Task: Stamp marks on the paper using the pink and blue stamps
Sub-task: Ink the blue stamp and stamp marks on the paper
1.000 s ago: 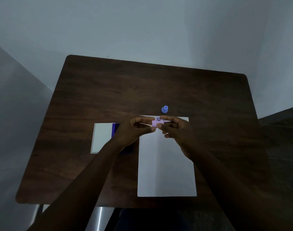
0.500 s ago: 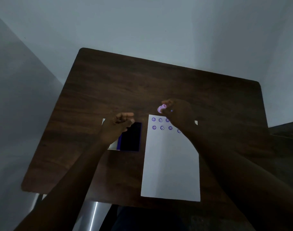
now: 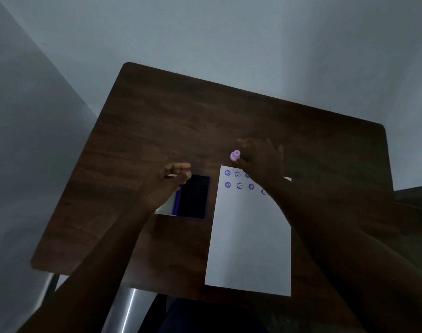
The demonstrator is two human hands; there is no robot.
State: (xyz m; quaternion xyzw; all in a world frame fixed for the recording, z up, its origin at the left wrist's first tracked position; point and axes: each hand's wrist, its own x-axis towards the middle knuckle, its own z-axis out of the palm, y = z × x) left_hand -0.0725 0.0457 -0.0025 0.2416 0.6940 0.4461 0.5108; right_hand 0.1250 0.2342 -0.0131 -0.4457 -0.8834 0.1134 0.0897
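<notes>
Head view. Pink stamp (image 3: 235, 155): small, light, rigid plastic by its look; pinched at right hand (image 3: 261, 162) fingertips, just beyond the paper (image 3: 249, 236); best held by its narrow neck. Left hand (image 3: 168, 182): loosely curled, empty, over the ink pad (image 3: 195, 197). Blue stamp: unseen.

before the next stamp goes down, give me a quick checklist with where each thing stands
1. Pink stamp in reach: ok, it sits just beyond the paper's far edge, at the right hand; whether the fingers grip it, cannot tell.
2. Blue stamp located: cannot tell, it is not visible, possibly behind the right hand.
3. Ink pad open: ok, its dark surface is exposed left of the paper.
4. Left hand free: cannot tell, fingers curled above the pad's lid, nothing visibly held.
5. Room left on paper: ok, marks fill only two rows at the far end.
6. Paper flat on table: ok.
</notes>
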